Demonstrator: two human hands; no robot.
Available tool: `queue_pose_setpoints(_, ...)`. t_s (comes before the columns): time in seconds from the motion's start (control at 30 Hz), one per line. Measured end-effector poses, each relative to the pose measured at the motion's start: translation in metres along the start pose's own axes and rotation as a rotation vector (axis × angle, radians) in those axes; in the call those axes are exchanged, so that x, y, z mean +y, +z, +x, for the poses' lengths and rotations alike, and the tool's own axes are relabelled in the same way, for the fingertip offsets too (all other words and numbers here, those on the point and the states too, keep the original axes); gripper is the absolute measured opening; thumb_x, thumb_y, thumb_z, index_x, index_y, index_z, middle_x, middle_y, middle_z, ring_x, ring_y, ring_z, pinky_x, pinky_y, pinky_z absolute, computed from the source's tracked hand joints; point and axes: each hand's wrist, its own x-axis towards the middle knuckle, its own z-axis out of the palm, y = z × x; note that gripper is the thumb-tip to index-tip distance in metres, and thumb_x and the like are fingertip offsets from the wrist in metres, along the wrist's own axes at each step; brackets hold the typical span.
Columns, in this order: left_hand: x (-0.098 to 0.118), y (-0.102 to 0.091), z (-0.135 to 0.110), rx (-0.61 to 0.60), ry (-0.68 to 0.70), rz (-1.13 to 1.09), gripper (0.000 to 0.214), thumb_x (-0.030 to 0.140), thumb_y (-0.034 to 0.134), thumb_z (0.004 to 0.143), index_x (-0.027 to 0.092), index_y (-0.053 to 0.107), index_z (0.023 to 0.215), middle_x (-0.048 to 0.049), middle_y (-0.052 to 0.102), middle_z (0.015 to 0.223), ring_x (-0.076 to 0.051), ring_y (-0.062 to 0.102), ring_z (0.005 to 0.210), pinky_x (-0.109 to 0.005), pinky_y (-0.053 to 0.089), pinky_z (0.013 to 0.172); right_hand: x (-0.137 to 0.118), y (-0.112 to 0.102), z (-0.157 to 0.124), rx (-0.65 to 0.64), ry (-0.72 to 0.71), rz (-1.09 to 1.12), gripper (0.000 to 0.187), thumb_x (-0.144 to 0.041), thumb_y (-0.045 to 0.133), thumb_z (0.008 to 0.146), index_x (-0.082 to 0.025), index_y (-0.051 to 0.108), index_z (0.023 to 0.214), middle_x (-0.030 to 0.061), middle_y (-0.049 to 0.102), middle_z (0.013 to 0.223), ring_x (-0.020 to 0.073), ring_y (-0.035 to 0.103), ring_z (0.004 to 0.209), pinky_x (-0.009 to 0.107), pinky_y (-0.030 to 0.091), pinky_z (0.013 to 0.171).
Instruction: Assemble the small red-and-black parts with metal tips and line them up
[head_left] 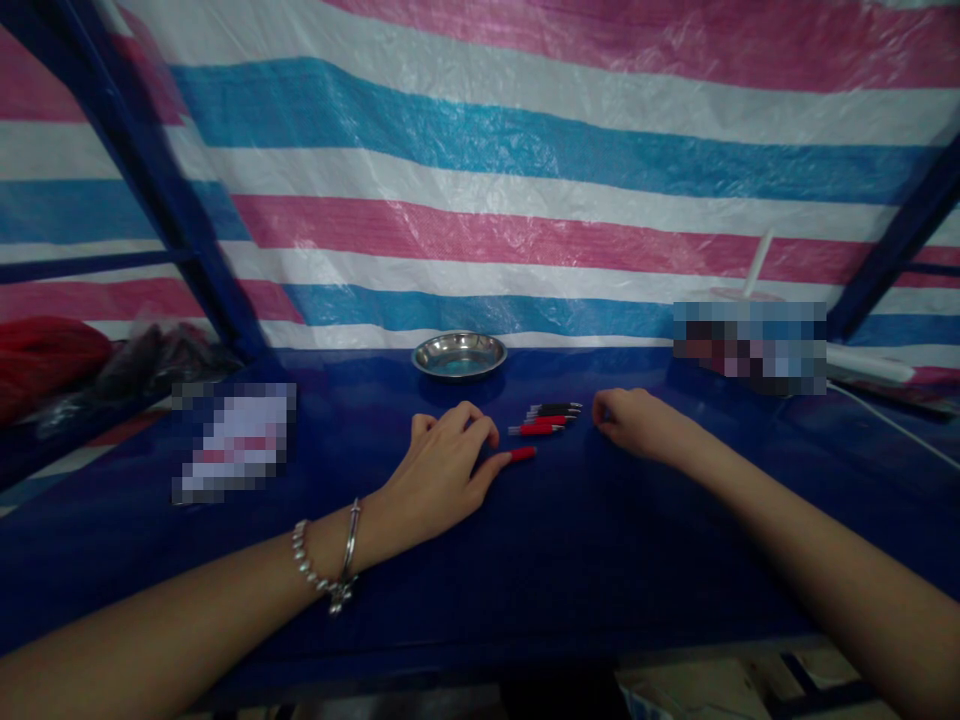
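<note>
My left hand, with bracelets at the wrist, is over the middle of the blue table. Its thumb and fingers close on one end of a red pen, whose other end sticks out to the right past the thumb tip. Just beyond lies a small row of pens side by side: a red pen nearest, then more red and a black pen farther back. To the right of that row my right hand rests on the table, fingers curled in, with nothing visible in them.
A round shiny metal dish stands at the table's back edge. On the left lies a blurred-out white and pink packet; at the back right is another blurred item with a white cable. Striped plastic sheeting hangs behind.
</note>
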Motion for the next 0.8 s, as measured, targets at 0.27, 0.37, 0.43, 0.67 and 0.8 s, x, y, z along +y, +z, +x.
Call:
queue_pose_setpoints(0.27, 0.000, -0.001, 0.000, 0.128, 0.027, -0.024, 0.014, 0.030, 0.044, 0.085, 0.017, 0.050, 0.088, -0.0009, 0.052, 0.089, -0.018, 0.049, 0.086, -0.034, 0.026, 0.072, -0.006, -0.005, -0.002, 0.175, -0.071, 0.023, 0.017, -0.028, 0.050, 0.076, -0.017, 0.055, 0.088, 0.0082, 0.059, 0.078, 0.0198, 0.055, 0.071, 0.027, 0.036, 0.059)
queue_pose_setpoints(0.37, 0.000, -0.002, 0.000, 0.150, 0.051, -0.022, 0.019, 0.030, 0.042, 0.086, 0.016, 0.053, 0.079, -0.0005, 0.053, 0.086, -0.016, 0.050, 0.083, -0.034, 0.025, 0.071, -0.012, -0.006, -0.002, 0.221, -0.218, 0.106, 0.016, -0.027, 0.050, 0.077, -0.017, 0.056, 0.088, 0.0056, 0.057, 0.076, 0.0156, 0.053, 0.067, 0.025, 0.036, 0.060)
queue_pose_setpoints(0.43, 0.000, -0.002, 0.000, 0.156, 0.061, -0.014, 0.025, 0.032, 0.041, 0.087, 0.016, 0.054, 0.073, -0.0002, 0.054, 0.083, -0.016, 0.050, 0.081, -0.034, 0.024, 0.070, -0.016, -0.005, -0.003, 0.228, -0.312, 0.164, 0.015, -0.024, 0.049, 0.078, -0.018, 0.057, 0.088, 0.0048, 0.056, 0.077, 0.0142, 0.052, 0.067, 0.025, 0.036, 0.062)
queue_pose_setpoints(0.67, -0.001, -0.001, -0.001, 0.162, 0.097, -0.004, 0.023, 0.031, 0.041, 0.087, 0.018, 0.056, 0.074, 0.0011, 0.055, 0.080, -0.016, 0.049, 0.078, -0.034, 0.023, 0.068, -0.021, 0.005, -0.002, 0.188, -0.438, 0.268, 0.013, -0.020, 0.050, 0.077, -0.017, 0.057, 0.087, 0.0053, 0.057, 0.082, 0.0138, 0.051, 0.073, 0.025, 0.037, 0.067)
queue_pose_setpoints(0.8, -0.002, 0.000, -0.001, 0.141, 0.094, -0.011, 0.008, 0.020, 0.046, 0.083, 0.019, 0.051, 0.088, 0.0001, 0.054, 0.091, -0.016, 0.049, 0.086, -0.033, 0.024, 0.071, -0.021, 0.006, -0.001, 0.184, -0.440, 0.279, 0.012, -0.020, 0.051, 0.077, -0.017, 0.057, 0.086, 0.0053, 0.056, 0.082, 0.0142, 0.051, 0.074, 0.026, 0.037, 0.067)
